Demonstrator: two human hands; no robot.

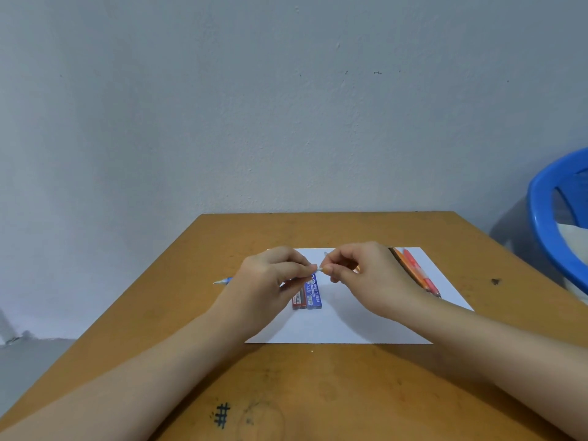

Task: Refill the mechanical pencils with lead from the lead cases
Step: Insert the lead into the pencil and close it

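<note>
- The left hand [270, 281] is curled round a pencil [222, 281], held level above the table [318, 393]. Its tip pokes out to the left and its back end points right.
- The right hand [366, 275] has thumb and forefinger pinched together at that back end. Whether they hold a cap, a lead or only the pencil's end is too small to tell.
- The blue case [314, 294] and red case [299, 300] lie side by side on the paper [350, 326], just under the hands. Whether either is open cannot be seen.
- Other pencils [420, 275] lie at the paper's far right, partly behind the right wrist.
- Risks, as I judge them:
  - A small cap or eraser could slip from the pinch and roll off the table.
  - A lead fed in at an angle could snap.
  - Tilting the pencil's open end down could spill the leads inside.
  - A lowered wrist could nudge the cases or the other pencils.
</note>
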